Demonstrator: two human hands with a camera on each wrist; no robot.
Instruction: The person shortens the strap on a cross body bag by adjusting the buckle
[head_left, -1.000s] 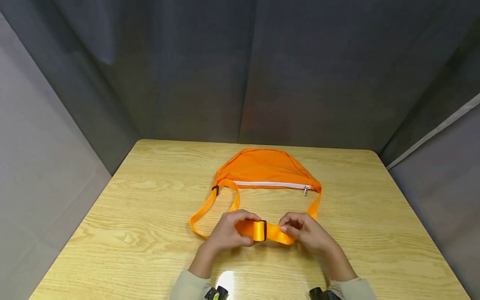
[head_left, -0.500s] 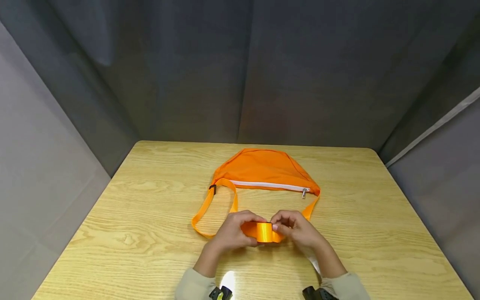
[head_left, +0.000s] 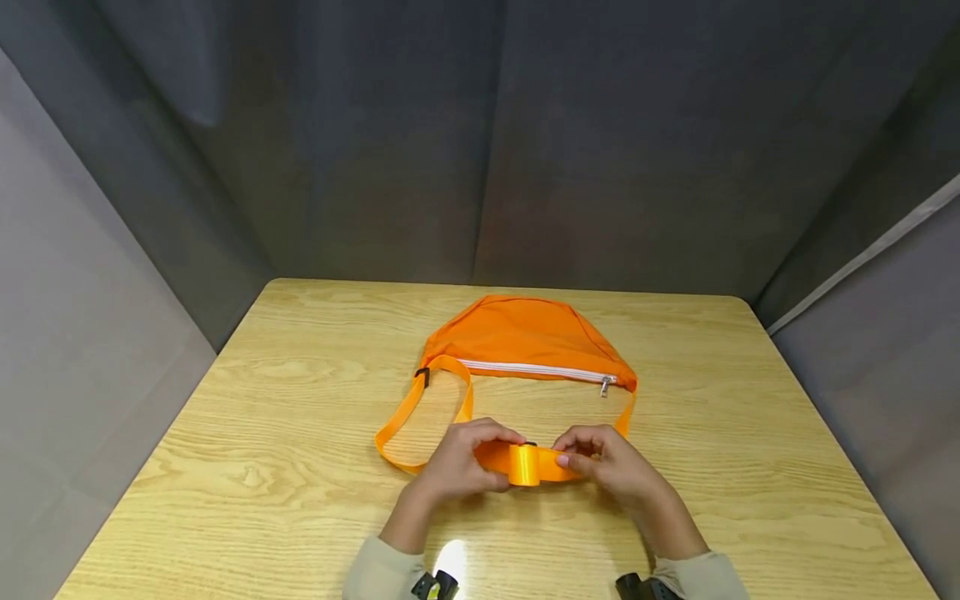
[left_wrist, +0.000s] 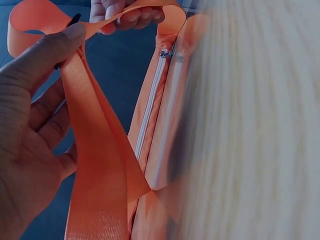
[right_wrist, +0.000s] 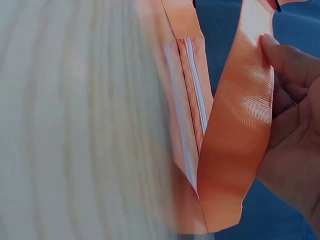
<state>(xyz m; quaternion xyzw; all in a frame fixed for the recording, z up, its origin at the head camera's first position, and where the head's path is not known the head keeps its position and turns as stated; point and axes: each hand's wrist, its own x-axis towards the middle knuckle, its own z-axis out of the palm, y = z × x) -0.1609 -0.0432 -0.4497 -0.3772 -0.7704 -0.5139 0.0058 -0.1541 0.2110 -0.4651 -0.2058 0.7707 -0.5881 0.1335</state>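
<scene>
An orange waist bag lies flat on the table, its white zipper facing me. In front of it, my left hand pinches the bag's orange strap beside a black slider buckle, thumb right at the buckle. The strap forms a shiny upright loop there, which hides most of the buckle in the head view. Just to the right, my right hand pinches the strap between thumb and fingers. Its thumb lies on the flat face of the strap in the right wrist view.
A slack strap length curves on the table left of my hands, with another black buckle near the bag's left end. The wooden table ends at dark curtains behind; grey panels flank it.
My right hand moved left towards the left hand, then back right, keeping its pinch on the strap. The strap loop now covers the buckle, which showed plainly a second ago.
</scene>
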